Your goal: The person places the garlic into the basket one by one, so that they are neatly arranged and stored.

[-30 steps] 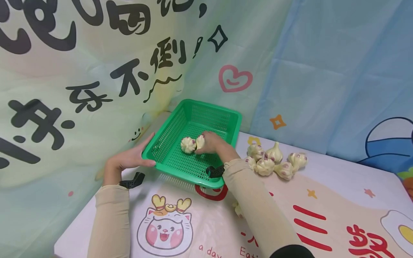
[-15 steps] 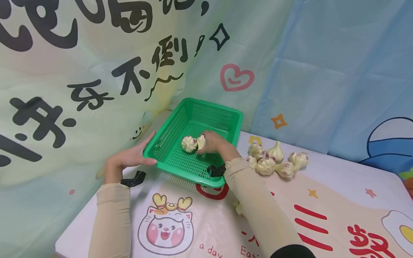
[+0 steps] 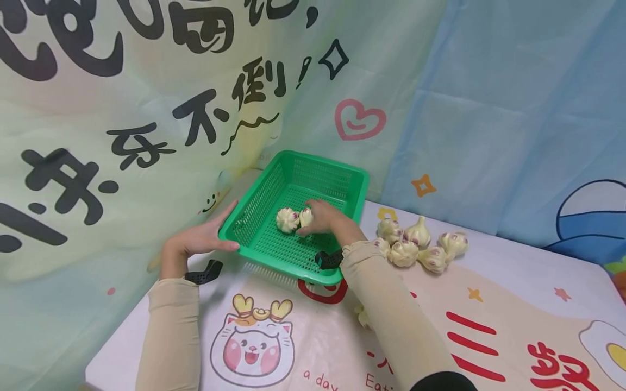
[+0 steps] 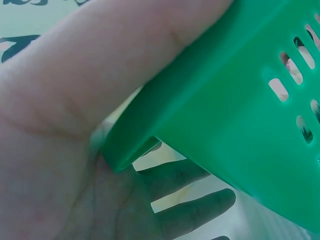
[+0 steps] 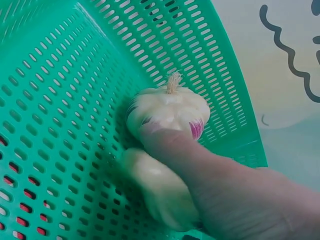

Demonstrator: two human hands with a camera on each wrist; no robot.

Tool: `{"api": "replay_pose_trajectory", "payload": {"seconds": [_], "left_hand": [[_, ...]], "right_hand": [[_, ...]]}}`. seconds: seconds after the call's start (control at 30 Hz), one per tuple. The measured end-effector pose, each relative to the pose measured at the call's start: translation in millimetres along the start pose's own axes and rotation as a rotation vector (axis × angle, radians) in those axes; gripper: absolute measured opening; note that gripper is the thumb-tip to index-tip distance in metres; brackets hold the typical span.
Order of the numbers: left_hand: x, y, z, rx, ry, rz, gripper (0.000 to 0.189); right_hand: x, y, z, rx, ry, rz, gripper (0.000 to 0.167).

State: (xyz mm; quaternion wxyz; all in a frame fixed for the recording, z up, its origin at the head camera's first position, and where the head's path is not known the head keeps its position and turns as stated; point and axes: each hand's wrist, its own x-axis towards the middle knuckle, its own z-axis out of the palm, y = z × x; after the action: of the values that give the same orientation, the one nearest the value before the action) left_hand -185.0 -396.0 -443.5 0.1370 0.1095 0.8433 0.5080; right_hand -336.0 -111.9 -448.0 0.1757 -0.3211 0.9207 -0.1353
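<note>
A green plastic basket (image 3: 293,260) stands at the table's back left. My left hand (image 3: 202,234) grips its left corner, thumb along the rim and fingers outside beneath it; the left wrist view shows the rim (image 4: 127,137) between them. Inside the basket, my right hand (image 3: 323,217) holds a whitish garlic bulb (image 3: 306,217) close to the basket floor. Another garlic bulb (image 3: 287,220) sits right beside it on the left. In the right wrist view the thumb crosses between the held bulb (image 5: 167,192), slightly blurred, and the other bulb (image 5: 167,107), with roots and purple streaks.
Several garlic bulbs (image 3: 403,253) lie grouped on the table right of the basket. One more bulb (image 3: 363,316) is partly hidden by the right sleeve (image 3: 391,304). A printed cloth backdrop (image 3: 489,108) rises behind the basket and along the left.
Both hands keep their places at the basket, the right one still on the same garlic bulb. Only the head view shifts slightly.
</note>
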Motion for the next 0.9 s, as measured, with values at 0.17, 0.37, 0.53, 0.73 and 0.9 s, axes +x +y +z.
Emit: {"api": "replay_pose_trajectory", "payload": {"seconds": [0.17,0.37,0.53,0.73,0.9], "left_hand": [[-0.8,0.6,-0.2,0.008,0.006,-0.002,0.114],[-0.3,0.3,0.5,0.011,0.011,0.007,0.113],[2.7,0.2,3.8,0.024,0.006,0.017,0.112],[3.3,-0.8,3.2,0.035,0.012,0.006,0.111],[-0.1,-0.3,2.0,0.037,0.018,0.000,0.110]], "right_hand": [[-1.4,-3,-2,0.005,0.021,0.008,0.093],[-2.8,-6,-4,0.041,0.059,0.015,0.094],[-11.7,-8,-12,0.055,0.091,-0.016,0.091],[-28.9,-13,-32,0.052,0.140,-0.033,0.089],[-44.0,-13,-43,0.039,0.171,-0.038,0.089]]}}
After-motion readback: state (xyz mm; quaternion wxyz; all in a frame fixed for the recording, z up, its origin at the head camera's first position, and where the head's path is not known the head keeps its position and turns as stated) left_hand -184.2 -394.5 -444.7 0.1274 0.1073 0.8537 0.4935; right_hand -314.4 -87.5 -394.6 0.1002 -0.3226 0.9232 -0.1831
